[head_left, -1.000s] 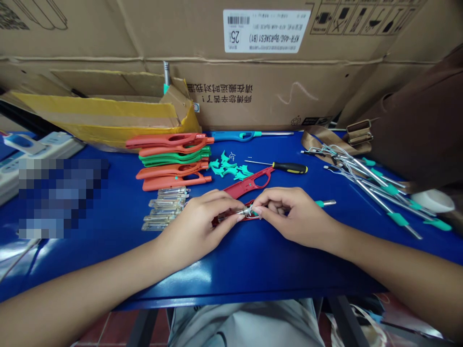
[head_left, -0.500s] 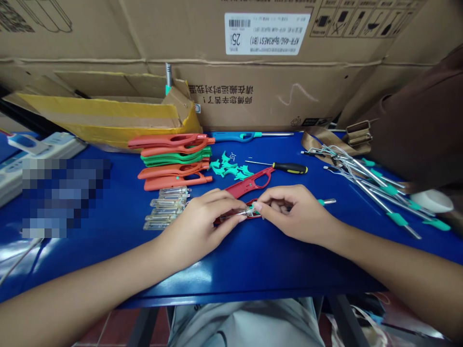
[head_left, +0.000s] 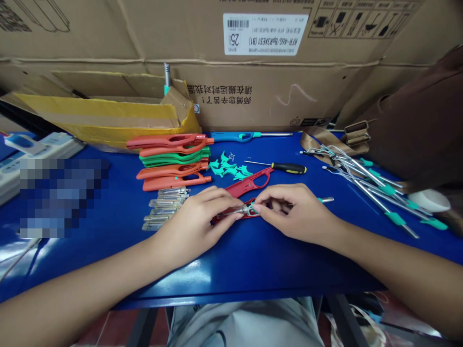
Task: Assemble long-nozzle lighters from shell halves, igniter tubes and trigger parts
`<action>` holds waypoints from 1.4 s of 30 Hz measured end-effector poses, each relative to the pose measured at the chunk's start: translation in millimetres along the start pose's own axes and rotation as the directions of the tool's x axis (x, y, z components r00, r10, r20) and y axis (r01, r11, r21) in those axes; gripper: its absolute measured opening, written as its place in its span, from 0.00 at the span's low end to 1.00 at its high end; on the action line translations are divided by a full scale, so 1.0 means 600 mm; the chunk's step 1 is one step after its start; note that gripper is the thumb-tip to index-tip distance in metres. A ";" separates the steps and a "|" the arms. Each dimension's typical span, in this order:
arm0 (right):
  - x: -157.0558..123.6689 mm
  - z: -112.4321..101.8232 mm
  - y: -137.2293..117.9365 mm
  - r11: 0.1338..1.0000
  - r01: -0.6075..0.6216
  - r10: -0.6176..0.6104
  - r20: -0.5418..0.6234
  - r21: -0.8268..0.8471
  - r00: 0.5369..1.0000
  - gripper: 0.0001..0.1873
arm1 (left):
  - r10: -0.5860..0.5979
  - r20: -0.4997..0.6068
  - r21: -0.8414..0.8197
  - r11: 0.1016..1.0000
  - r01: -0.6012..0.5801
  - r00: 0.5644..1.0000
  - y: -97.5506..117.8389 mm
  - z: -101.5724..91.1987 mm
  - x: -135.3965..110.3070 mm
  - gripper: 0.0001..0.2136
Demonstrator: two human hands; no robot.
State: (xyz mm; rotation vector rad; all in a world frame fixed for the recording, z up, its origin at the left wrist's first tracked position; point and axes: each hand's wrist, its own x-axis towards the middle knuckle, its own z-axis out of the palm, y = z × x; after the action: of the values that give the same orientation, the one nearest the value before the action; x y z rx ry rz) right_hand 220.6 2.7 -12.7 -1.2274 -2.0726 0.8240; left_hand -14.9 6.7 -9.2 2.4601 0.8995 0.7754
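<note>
Red lighter shell [head_left: 265, 204] lies mid-table, left hand [head_left: 195, 221] and right hand [head_left: 298, 214] both pinched tight on its metal insert [head_left: 243, 210]; open cardboard box [head_left: 108, 115] behind holds a rod [head_left: 167, 73]; blue table [head_left: 253, 260] is backed by stacked cartons [head_left: 289, 91].

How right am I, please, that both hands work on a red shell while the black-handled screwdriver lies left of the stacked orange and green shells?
One slip: in the head view the black-handled screwdriver lies right of the stacked orange and green shells. Left hand and right hand do work on the red shell.
</note>
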 end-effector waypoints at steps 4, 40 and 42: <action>0.001 -0.001 0.004 0.991 0.132 -0.132 0.007 -0.033 0.991 0.06 | -0.001 -0.004 -0.004 1.000 0.001 1.000 -0.004 0.000 0.000 0.08; -0.009 0.001 0.013 0.913 0.352 -0.334 0.120 -0.205 0.935 0.09 | -0.015 0.051 -0.037 0.999 0.017 0.999 -0.001 -0.002 -0.001 0.09; -0.007 0.001 0.014 0.901 0.364 -0.338 0.141 -0.238 0.930 0.09 | -0.018 0.063 -0.020 1.000 0.019 0.998 -0.003 -0.003 -0.001 0.09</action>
State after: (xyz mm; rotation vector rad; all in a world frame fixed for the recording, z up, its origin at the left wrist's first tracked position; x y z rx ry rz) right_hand 226.2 1.9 -20.0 -0.9069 -2.4467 0.4601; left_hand -16.9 7.9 -8.7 2.4403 0.8856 0.6938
